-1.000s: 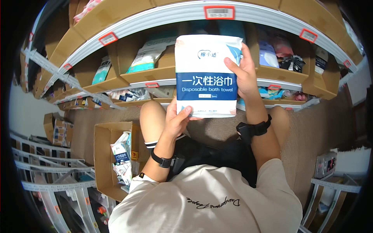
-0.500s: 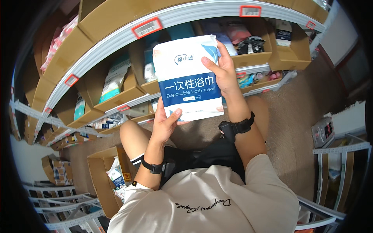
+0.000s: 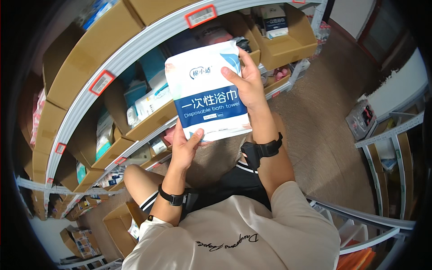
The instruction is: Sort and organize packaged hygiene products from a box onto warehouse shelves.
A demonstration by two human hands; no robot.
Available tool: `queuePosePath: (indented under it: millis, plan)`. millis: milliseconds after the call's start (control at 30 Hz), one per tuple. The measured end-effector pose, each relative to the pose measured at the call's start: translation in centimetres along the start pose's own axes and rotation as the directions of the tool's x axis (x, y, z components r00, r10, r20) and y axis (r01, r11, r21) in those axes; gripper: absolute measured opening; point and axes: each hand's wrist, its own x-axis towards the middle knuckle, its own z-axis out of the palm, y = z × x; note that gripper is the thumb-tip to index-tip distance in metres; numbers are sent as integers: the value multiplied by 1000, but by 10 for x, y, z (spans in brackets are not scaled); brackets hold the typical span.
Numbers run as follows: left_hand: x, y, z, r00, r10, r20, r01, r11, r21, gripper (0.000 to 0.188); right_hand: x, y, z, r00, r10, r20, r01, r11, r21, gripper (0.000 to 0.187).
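A white and dark-blue disposable bath towel pack is held up in front of me, its printed face toward me. My left hand grips its lower left corner, thumb on the front and the fingers behind. My right hand clasps the upper right edge, thumb pressed on the front, fingers mostly hidden behind. At the upper right, a similar white and blue pack stands in an open cardboard bin on the shelf.
White metal shelving with cardboard bins of packaged goods curves along the front and left. An open cardboard box with a pack inside stands on the floor at lower left. More racks stand right, beside a clear plastic package.
My view has turned to the right, bringing the bin with the similar pack further into sight. Both hands keep their hold on the bath towel pack.
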Motion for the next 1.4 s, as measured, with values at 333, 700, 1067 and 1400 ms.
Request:
queuePosePath:
  millis: [333,700,1067,1400]
  plan:
    - [65,12,34,995,95,-8,-94,991,96,47,2,-24,-52,999,13,-30,-20,968,-249,58]
    - [82,8,67,996,81,-46,-81,997,-1,57,99,8,-260,443,394,-805,-643,766,21,114]
    - [79,3,81,1000,18,-12,-18,1000,-23,65,59,-13,-261,571,338,-748,-529,849,-20,96]
    - [137,-16,137,972,213,95,-222,970,102,61,2,-98,-195,846,-296,-443,-103,725,-681,71]
